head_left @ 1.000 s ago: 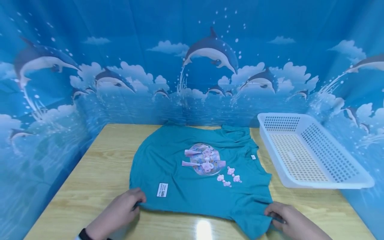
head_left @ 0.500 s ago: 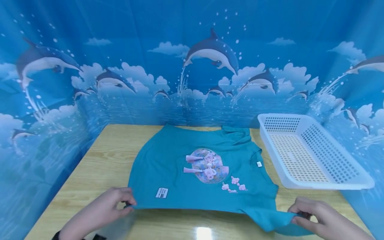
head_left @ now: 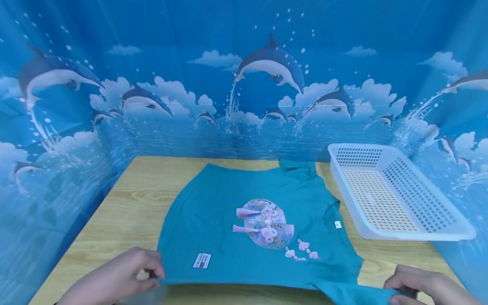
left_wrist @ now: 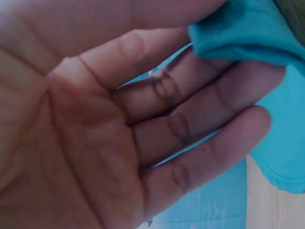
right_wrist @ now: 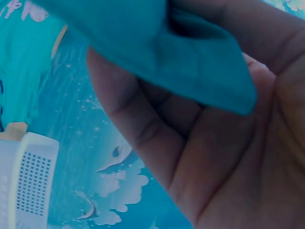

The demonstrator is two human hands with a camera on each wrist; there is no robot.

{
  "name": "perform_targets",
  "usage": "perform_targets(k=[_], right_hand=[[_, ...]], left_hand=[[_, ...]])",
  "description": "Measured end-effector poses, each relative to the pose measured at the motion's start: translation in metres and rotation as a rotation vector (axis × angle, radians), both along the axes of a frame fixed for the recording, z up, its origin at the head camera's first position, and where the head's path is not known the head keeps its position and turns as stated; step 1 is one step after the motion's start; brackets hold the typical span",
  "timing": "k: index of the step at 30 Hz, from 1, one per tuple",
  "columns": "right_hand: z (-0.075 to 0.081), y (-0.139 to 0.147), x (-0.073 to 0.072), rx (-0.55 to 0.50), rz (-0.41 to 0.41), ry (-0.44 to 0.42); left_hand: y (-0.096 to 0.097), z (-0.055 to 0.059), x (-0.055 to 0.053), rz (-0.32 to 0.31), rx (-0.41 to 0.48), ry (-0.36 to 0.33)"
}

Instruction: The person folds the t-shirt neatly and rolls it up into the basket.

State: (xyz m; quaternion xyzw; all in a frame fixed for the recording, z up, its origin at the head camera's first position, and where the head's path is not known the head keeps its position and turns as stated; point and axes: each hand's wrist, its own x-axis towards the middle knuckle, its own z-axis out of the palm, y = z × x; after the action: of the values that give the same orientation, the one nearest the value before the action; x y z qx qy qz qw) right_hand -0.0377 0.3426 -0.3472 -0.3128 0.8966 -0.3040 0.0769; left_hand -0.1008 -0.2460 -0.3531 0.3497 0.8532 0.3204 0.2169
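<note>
A teal T-shirt (head_left: 225, 195) lies spread on the table, its neck with a small white tag to the right. On its front are a round pastel patch with pink flower knots and tassels, and a white label near the hem. My left hand (head_left: 129, 273) pinches the near hem corner between thumb and fingers; the left wrist view shows folded teal cloth (left_wrist: 243, 36) there, the other fingers loosely extended. With my right hand (head_left: 427, 286) I pinch the near sleeve's end, and a flap of cloth (right_wrist: 157, 57) hangs over the fingers. The near edge is stretched taut between both hands.
A white perforated plastic basket (head_left: 396, 195) stands at the table's right, just beyond the shirt's neck side. Wooden tabletop (head_left: 126, 199) shows on the left. A blue dolphin-printed curtain (head_left: 190, 127) encloses the back and sides.
Both hands have moved outward and toward the body, pulling the near edge with them. The shirt's wrinkles have smoothed, and its patch and far hem corner have shifted nearer.
</note>
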Motion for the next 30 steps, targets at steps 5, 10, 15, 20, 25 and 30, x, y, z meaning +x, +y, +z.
perform_targets(k=[5, 10, 15, 20, 25, 30], right_hand=[[0.002, -0.003, 0.007, 0.050, -0.049, 0.053], [0.010, -0.004, -0.001, 0.032, -0.009, 0.005], [0.026, -0.020, -0.031, 0.210, -0.130, 0.059], [0.031, -0.045, -0.066, 0.320, -0.255, 0.140], [0.026, -0.058, -0.100, 0.315, -0.241, 0.141], [0.014, -0.069, -0.136, 0.360, -0.258, 0.166]], left_hand=[[-0.003, 0.002, 0.004, -0.068, 0.063, -0.038], [-0.008, 0.005, 0.001, -0.118, 0.117, -0.055], [-0.006, 0.008, -0.018, 0.016, 0.104, -0.052], [0.004, 0.001, -0.040, 0.201, 0.030, 0.021], [0.012, -0.021, -0.063, 0.327, -0.029, 0.093], [0.013, -0.048, -0.085, 0.408, -0.013, 0.096]])
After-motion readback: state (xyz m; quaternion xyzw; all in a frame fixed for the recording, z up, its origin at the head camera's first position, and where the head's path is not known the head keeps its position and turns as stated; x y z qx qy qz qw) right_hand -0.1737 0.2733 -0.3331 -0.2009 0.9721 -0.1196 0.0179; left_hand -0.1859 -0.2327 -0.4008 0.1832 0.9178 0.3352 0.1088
